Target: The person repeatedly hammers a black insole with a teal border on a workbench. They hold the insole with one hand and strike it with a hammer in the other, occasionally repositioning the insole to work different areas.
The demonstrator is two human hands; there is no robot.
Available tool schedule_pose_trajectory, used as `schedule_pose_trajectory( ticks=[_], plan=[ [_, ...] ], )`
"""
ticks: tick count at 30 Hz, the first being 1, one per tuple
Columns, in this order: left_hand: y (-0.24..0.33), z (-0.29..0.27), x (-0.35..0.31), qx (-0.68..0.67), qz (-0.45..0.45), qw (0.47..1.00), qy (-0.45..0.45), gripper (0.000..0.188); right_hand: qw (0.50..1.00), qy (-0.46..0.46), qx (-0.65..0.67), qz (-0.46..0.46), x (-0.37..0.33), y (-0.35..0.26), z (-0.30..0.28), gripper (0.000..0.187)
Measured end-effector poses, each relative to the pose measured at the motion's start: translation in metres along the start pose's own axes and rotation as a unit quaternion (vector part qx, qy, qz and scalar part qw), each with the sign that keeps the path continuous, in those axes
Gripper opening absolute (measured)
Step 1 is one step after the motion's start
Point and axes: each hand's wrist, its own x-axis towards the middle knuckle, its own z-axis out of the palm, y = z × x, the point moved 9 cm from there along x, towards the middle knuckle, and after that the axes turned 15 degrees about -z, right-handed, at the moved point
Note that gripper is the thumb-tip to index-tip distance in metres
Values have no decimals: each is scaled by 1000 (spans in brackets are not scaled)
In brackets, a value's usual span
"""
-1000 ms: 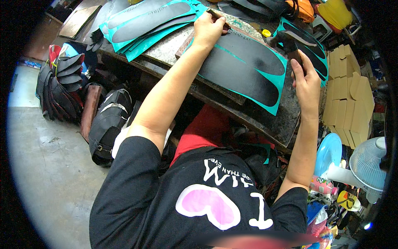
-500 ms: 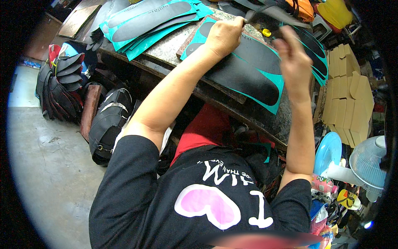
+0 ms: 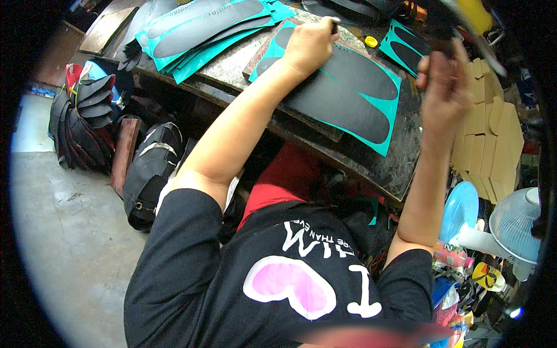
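Observation:
On the worktable lies a teal sheet (image 3: 380, 124) bearing black shoe-sole shapes (image 3: 348, 110), with small marks near their upper edges. My left hand (image 3: 310, 49) is closed in a fist over the sheet's far side. A short dark rod-like tool (image 3: 335, 26) pokes out of its top; its lower end is hidden. To the right, my right hand (image 3: 445, 93) is raised beyond the sheet, its fingers curled round a long tool (image 3: 478, 43) with a pale metallic edge. Motion smears that tool, so its kind is unclear.
Stacked teal sheets with dark soles (image 3: 203, 29) lie at the table's far left. A small yellow cap (image 3: 371, 42) and another teal sheet (image 3: 400, 49) sit beyond my hands. Cardboard pieces (image 3: 487, 133), a blue round object (image 3: 461, 211) and a fan (image 3: 516, 226) stand at right.
My right hand has swung up and to the right with the tool, away from my left hand. My left hand stays closed at nearly the same place over the sheet.

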Motion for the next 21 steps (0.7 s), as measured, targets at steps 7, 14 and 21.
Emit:
schedule_pose_trajectory(
  ticks=[7,14,21],
  plan=[
    [-62,11,2,-342,-291,893,-24,14,976,-167,-132,53,-46,69,19,40],
    [-35,14,7,-190,-144,969,-68,15,999,-35,-13,26,5,7,-28,36],
    [22,14,-9,20,87,996,-15,20,972,-175,-156,3,-32,31,35,36]
  ],
)
